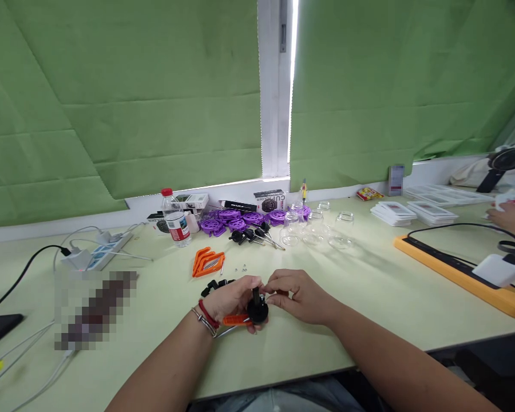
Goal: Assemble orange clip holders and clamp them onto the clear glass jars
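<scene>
My left hand (236,300) is closed around a black round part (258,311) with an upright stem. An orange piece (236,320) with a metal rod sticks out under the same hand. My right hand (292,296) is pinched at the side of the black part, by a small shiny bit; whatever its fingertips hold is too small to make out. Just behind my left hand lie black pieces (217,285). Farther back are an orange hex key holder (208,262) and several tiny metal nuts (244,268).
Purple plastic parts (253,218), black parts with metal rods (249,234) and clear glass cups (342,232) stand toward the wall. A red-capped bottle (175,220) is left of them. An orange power strip (450,269) lies right, near another person's hand (508,217).
</scene>
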{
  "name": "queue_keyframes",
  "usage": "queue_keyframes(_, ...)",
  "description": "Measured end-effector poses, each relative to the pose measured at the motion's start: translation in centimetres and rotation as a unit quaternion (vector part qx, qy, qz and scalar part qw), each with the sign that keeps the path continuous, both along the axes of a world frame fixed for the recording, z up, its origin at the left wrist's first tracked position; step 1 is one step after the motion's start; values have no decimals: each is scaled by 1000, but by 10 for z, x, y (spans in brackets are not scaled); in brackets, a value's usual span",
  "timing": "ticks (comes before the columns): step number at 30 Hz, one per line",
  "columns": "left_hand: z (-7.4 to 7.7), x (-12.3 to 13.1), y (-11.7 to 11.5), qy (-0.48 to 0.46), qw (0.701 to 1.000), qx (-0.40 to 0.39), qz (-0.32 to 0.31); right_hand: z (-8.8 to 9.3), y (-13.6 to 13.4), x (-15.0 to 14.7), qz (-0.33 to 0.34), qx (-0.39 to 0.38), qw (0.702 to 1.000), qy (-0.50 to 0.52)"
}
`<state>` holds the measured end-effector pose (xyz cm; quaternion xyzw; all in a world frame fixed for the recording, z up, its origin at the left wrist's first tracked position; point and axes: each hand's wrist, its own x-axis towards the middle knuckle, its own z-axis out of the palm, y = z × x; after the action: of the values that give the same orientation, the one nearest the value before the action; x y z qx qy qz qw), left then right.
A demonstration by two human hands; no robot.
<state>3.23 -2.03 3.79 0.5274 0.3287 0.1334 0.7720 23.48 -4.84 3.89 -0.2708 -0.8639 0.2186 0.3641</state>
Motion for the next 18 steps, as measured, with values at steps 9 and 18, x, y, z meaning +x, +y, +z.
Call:
queue_keyframes(9, -1, -1, 0, -10, 1000, 0, -3, -3, 1, -1, 9, -30, 999, 36)
queue_keyframes(18, -2, -2, 1, -8, 1000, -3, -1, -6, 4, -3, 24, -45, 997, 55)
